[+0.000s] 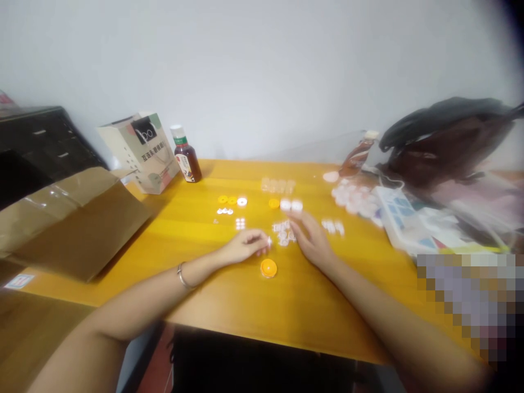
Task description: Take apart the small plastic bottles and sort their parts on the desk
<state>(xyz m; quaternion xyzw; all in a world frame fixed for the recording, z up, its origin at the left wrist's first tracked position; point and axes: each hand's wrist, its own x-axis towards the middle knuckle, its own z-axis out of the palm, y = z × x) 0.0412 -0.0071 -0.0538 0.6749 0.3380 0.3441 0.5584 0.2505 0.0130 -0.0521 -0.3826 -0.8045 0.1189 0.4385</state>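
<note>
1. The left hand (242, 246) has its fingers curled, thumb and fingertips pinching a small white piece (269, 242) just above the surface (221, 305).
2. The right hand (314, 240) reaches forward over the surface, its fingers extended near the white discs (297, 206) — blur hides their tips, so I cannot tell whether they grip anything.
3. Between the hands lie clear parts (283, 238), grouped loosely just beside the right hand's fingers.
4. An orange disc (268, 268) sits nearer the person, below the pinched piece and apart from both hands.
5. Beyond the left hand are two yellow rings (227, 200) in a row with a white ring (242, 201); small silvery pieces (225, 211) lie just in front.
6. Farther back — well apart from the hands — a dark bottle (189, 161) stands upright beside a printed paper bag (149, 155).
</note>
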